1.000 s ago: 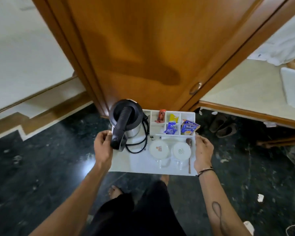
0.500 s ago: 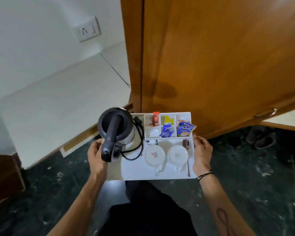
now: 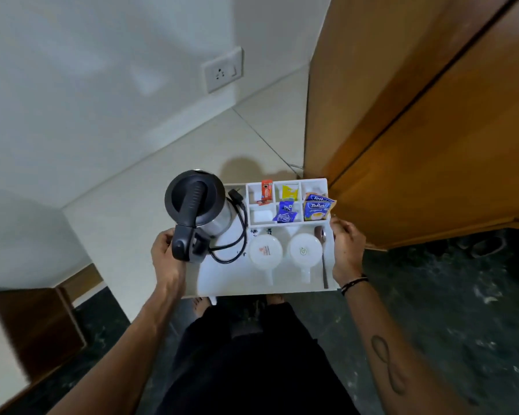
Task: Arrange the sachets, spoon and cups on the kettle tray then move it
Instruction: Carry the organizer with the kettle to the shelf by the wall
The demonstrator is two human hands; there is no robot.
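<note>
I carry a white kettle tray [image 3: 222, 283] in the air in front of me, above my feet. My left hand [image 3: 165, 256] grips its left edge beside the black-lidded steel kettle [image 3: 197, 205] and its coiled cord [image 3: 237, 235]. My right hand [image 3: 346, 247] grips the right edge. Two white cups [image 3: 265, 250] [image 3: 304, 250] lie upside down on the tray's front part. A spoon [image 3: 322, 253] lies along the right edge. Sachets fill the back compartments: orange [image 3: 266, 189], yellow [image 3: 290, 191], blue [image 3: 285, 214] and Tetley tea packets [image 3: 317, 206].
A white tiled counter [image 3: 132, 199] lies ahead on the left under a white wall with a power socket [image 3: 222, 70]. A wooden cabinet or door [image 3: 417, 130] stands close on the right. Dark marble floor [image 3: 447, 310] is below, with slippers [image 3: 486, 244] at the right.
The view has swung left: the wooden door slid to the right and the white counter and socket came in. Both hands keep hold of the tray; its contents have not shifted.
</note>
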